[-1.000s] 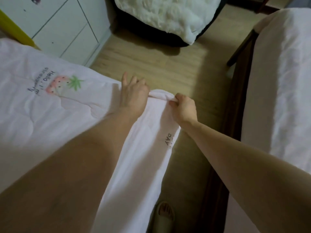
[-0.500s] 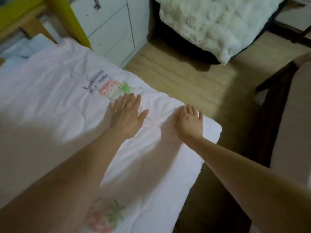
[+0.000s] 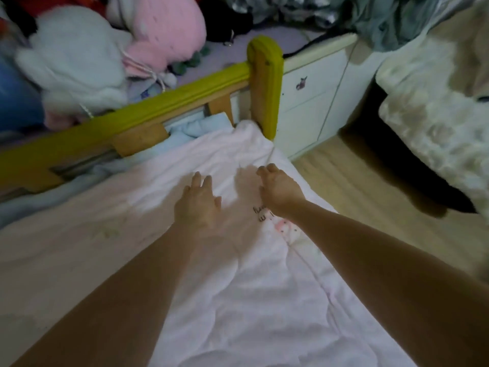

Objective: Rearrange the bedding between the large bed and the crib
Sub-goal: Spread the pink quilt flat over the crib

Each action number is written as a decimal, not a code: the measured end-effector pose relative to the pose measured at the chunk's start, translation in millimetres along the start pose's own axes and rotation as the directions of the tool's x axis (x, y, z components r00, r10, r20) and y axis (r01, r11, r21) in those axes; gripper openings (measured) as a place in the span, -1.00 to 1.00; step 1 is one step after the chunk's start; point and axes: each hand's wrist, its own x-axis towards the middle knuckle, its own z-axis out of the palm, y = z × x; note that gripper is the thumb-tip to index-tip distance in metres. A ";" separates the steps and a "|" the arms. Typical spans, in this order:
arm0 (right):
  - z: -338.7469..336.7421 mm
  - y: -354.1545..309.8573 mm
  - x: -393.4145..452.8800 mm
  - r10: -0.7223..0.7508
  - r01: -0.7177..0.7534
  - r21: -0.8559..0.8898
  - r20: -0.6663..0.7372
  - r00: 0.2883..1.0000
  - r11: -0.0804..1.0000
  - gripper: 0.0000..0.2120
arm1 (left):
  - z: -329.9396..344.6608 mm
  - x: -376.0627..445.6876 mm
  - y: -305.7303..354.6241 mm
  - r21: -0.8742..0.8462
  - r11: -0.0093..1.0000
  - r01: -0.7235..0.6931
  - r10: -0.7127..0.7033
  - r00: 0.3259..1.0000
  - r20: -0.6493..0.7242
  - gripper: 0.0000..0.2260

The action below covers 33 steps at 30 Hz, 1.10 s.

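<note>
Left hand (image 3: 198, 205) flat, fingers spread, on pink quilt (image 3: 238, 300); right hand (image 3: 277, 190) curled, pinching it near crib's far corner. Yellow-padded rail (image 3: 148, 116), plush toys (image 3: 79, 64) beyond.

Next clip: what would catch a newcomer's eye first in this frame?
Two bare forearms reach up the middle, the left hand flat and the right hand with curled fingers, both on a pale pink quilt spread across the foreground. Behind it runs a yellow-padded crib rail with its corner post, and beyond that, upper left, a heap of pink and white plush toys.
</note>
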 end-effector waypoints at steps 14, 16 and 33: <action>8.1 -1.8 192.2 -0.218 0.218 -0.114 0.013 0.976 0.969 -0.62 | 3.0 121.3 -25.3 -0.075 0.980 0.183 -0.197 0.943 -0.270 -0.65; 9.2 5.2 181.7 -0.189 0.181 -0.073 -0.108 0.976 0.981 -0.67 | 8.3 114.0 -21.3 -0.066 0.989 0.134 -0.146 0.957 -0.249 -0.68; 72.3 2.4 159.5 -0.146 0.134 -0.087 -0.153 0.977 0.987 -0.38 | 44.8 135.8 -43.5 0.174 0.983 0.056 -0.056 0.998 -0.007 -0.28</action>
